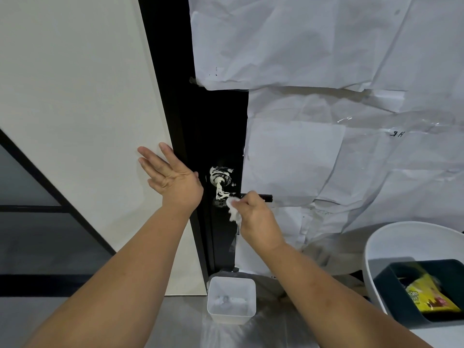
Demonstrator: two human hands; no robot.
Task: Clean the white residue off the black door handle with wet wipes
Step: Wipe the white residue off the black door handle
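Note:
A black door handle [265, 197] sticks out to the right from a black door. White residue [220, 181] smears its round base and the inner part of the lever. My right hand [254, 219] pinches a crumpled white wet wipe [233, 209] and holds it against the lever just right of the residue. My left hand [170, 177] lies flat with straight fingers against the pale wall and the black door frame, left of the handle.
Crumpled white paper [326, 71] covers the door to the right. A small white bin [231, 298] stands on the floor below the handle. At the lower right a white round tub [391, 237] holds a dark box [391, 292] with a yellow packet [426, 295].

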